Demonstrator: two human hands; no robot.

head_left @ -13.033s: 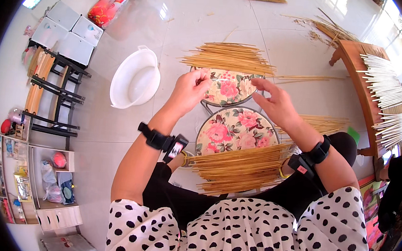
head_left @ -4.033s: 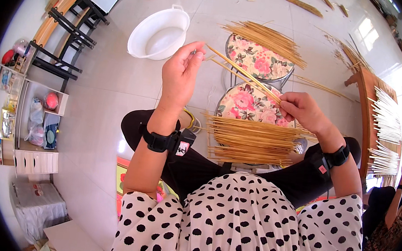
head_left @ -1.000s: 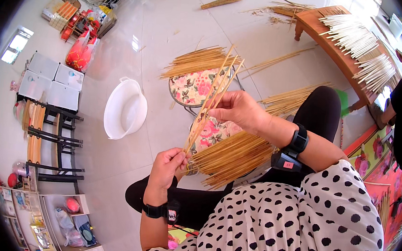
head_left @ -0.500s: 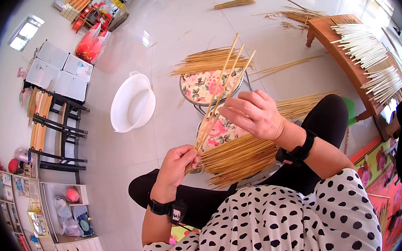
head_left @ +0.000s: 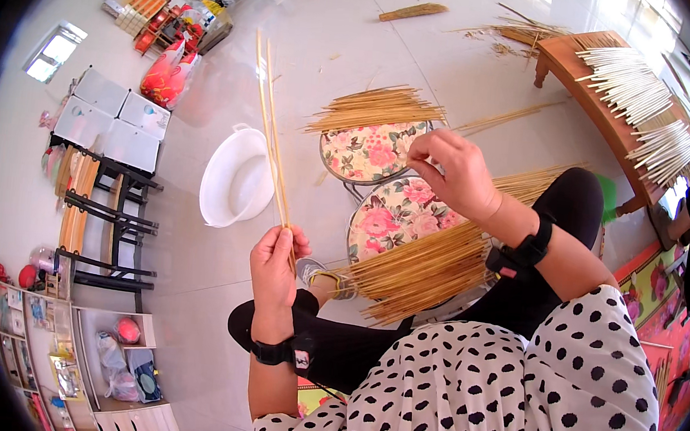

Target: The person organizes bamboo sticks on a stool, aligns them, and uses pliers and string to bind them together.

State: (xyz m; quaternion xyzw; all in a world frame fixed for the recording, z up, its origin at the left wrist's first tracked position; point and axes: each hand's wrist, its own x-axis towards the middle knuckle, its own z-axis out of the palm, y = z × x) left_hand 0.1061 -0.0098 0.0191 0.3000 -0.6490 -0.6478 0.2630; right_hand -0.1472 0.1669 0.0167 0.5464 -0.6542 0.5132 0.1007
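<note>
Pinched in my left hand (head_left: 277, 260) are a few thin straw-coloured sticks (head_left: 272, 139), held by their lower ends and pointing up past the white tub. My right hand (head_left: 457, 176) is raised above the far edge of the larger flowered stool (head_left: 390, 215). Its fingers are loosely bent with a gap to the thumb, and no stick shows in them. Below it, a thick bundle of similar sticks (head_left: 418, 273) lies across that stool towards my right knee. Another pile of sticks (head_left: 379, 109) rests on the smaller flowered stool (head_left: 374, 151) farther off.
A white plastic tub (head_left: 237, 180) stands on the tiled floor at left. At far right, a wooden bench (head_left: 575, 75) carries rows of pale sticks (head_left: 628, 80). Loose sticks and a straw bundle (head_left: 413, 12) lie on the far floor. Shelves (head_left: 107, 359) and folded black-framed furniture (head_left: 119, 220) line the left side.
My left hand has moved left, carrying its sticks away from the stools and over beside the tub. My right hand has come apart from the sticks and stays above the stools.
</note>
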